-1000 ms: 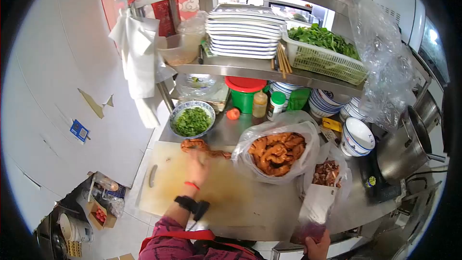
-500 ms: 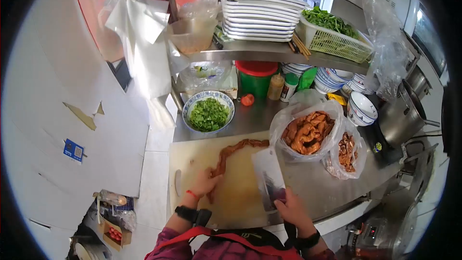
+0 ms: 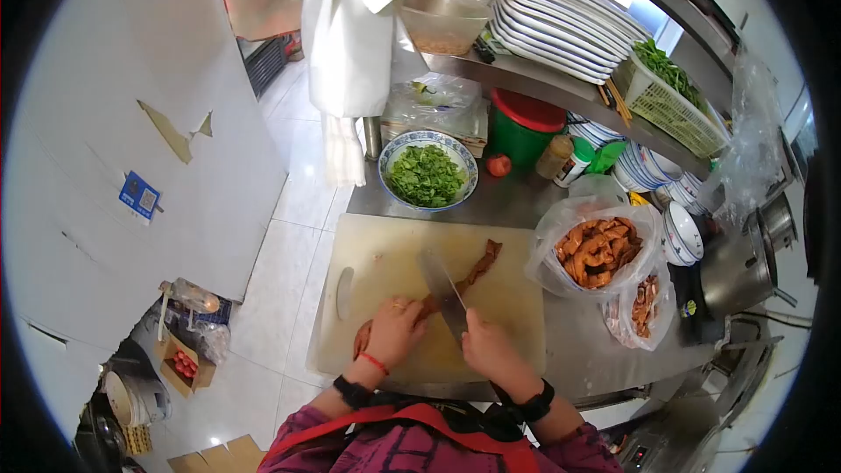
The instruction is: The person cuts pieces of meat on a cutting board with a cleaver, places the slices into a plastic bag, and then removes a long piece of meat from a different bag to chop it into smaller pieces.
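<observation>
A long brown strip of cooked meat [image 3: 487,262], which looks like braised intestine, lies slantwise across the pale cutting board [image 3: 508,315]. My left hand [image 3: 394,330] is closed over its middle, fingers curled on it, hiding that stretch. One end shows by my left wrist, the other reaches the upper right of the board. My right hand [image 3: 492,349] grips a cleaver [image 3: 441,289] by its handle. Its broad blade stands on edge across the strip, just right of my left fingers.
Behind the board sits a bowl [image 3: 470,171] of chopped greens. To the right are a plastic bag [image 3: 543,267] of brown meat pieces and a smaller bag [image 3: 617,326]. A shelf [image 3: 561,94] with stacked white trays [image 3: 561,22] crosses above. A steel pot [image 3: 731,276] stands far right.
The cleaver has come left from beside the strip to across it. My left hand now presses over the strip, which lies straighter. The view has turned and shifted things rightward.
</observation>
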The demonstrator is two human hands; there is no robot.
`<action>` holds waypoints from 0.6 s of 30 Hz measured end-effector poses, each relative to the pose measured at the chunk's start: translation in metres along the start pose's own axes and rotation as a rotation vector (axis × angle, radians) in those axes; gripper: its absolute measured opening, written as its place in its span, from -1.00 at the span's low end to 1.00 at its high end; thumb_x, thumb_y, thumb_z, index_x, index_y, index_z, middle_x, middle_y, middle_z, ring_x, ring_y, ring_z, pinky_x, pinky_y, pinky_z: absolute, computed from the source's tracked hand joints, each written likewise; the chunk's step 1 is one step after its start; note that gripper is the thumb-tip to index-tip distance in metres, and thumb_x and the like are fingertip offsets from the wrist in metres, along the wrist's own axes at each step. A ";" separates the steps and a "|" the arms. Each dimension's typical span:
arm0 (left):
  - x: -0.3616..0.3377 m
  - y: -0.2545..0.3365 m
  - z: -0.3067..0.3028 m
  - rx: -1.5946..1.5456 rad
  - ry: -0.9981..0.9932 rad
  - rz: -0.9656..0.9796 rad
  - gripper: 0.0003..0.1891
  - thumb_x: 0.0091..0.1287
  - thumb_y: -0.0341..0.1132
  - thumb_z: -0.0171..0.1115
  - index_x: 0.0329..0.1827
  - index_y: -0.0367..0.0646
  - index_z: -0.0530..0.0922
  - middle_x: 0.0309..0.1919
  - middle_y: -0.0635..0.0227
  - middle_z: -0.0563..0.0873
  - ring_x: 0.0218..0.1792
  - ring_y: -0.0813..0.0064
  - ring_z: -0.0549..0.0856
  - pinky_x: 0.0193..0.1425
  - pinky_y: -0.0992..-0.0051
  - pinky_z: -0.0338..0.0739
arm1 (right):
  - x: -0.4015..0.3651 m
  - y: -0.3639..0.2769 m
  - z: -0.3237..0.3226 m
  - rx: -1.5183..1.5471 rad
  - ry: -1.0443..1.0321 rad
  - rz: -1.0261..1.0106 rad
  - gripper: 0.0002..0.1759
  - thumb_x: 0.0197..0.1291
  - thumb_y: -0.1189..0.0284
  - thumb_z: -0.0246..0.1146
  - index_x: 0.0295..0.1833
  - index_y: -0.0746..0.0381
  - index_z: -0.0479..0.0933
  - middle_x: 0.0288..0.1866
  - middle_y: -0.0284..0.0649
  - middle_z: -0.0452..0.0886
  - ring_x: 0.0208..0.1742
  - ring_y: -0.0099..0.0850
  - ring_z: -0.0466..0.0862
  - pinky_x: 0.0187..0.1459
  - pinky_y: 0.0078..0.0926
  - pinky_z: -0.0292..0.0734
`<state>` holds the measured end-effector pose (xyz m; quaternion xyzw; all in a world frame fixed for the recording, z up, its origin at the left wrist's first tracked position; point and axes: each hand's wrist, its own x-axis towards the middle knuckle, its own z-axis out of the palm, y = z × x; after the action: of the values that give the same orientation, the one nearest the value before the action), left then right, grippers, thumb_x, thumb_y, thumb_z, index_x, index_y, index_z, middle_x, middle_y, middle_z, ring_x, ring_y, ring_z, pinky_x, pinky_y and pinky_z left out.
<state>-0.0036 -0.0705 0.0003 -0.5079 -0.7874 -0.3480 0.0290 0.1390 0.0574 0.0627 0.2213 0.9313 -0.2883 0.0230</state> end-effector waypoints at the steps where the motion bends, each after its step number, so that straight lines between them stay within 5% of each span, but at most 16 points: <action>1: 0.001 -0.002 0.013 -0.002 0.006 -0.007 -0.78 0.03 -0.31 0.24 -0.25 -0.15 0.57 -0.29 0.17 0.58 -0.14 0.18 0.56 -0.08 0.30 0.47 | 0.002 0.000 0.001 -0.013 -0.005 -0.016 -0.74 0.13 0.53 0.04 -0.08 0.37 0.21 -0.43 0.23 0.54 -0.34 0.20 0.56 -0.30 0.10 0.42; 11: -0.003 -0.009 0.039 -0.089 -0.076 -0.054 -0.85 0.04 -0.43 0.18 -0.31 -0.25 0.54 -0.31 0.12 0.58 -0.17 0.10 0.56 -0.07 0.24 0.48 | -0.004 0.011 0.005 0.037 -0.267 0.136 -0.77 0.12 0.58 -0.03 -0.09 0.36 0.18 -0.43 0.28 0.53 -0.34 0.26 0.54 -0.29 0.12 0.40; 14: -0.009 -0.003 0.044 -0.122 -0.119 -0.042 -0.84 0.06 -0.40 0.19 -0.29 -0.24 0.54 -0.28 0.11 0.58 -0.17 0.10 0.57 -0.07 0.23 0.48 | 0.032 0.003 0.014 0.040 -0.132 0.018 -0.80 0.15 0.56 -0.06 -0.09 0.34 0.18 -0.40 0.27 0.53 -0.33 0.27 0.52 -0.29 0.10 0.41; 17: -0.015 0.002 0.041 -0.139 -0.217 0.010 -0.81 0.10 -0.34 0.19 -0.25 -0.22 0.53 -0.22 0.11 0.58 -0.14 0.13 0.57 -0.08 0.24 0.50 | 0.024 0.008 0.012 0.080 -0.084 0.182 -0.77 0.14 0.58 0.02 -0.08 0.35 0.23 -0.34 0.18 0.53 -0.32 0.09 0.59 -0.29 -0.11 0.48; 18: -0.010 0.005 0.041 -0.173 -0.268 -0.007 -0.79 0.12 -0.31 0.20 -0.23 -0.23 0.52 -0.21 0.11 0.58 -0.12 0.13 0.57 -0.07 0.24 0.50 | 0.011 0.026 0.019 0.144 0.087 0.089 -0.75 0.15 0.56 0.05 -0.06 0.35 0.24 -0.36 0.15 0.53 -0.35 0.05 0.60 -0.31 -0.15 0.49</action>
<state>0.0178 -0.0540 -0.0323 -0.5476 -0.7531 -0.3437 -0.1214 0.1391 0.0704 0.0310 0.2758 0.8976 -0.3432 -0.0207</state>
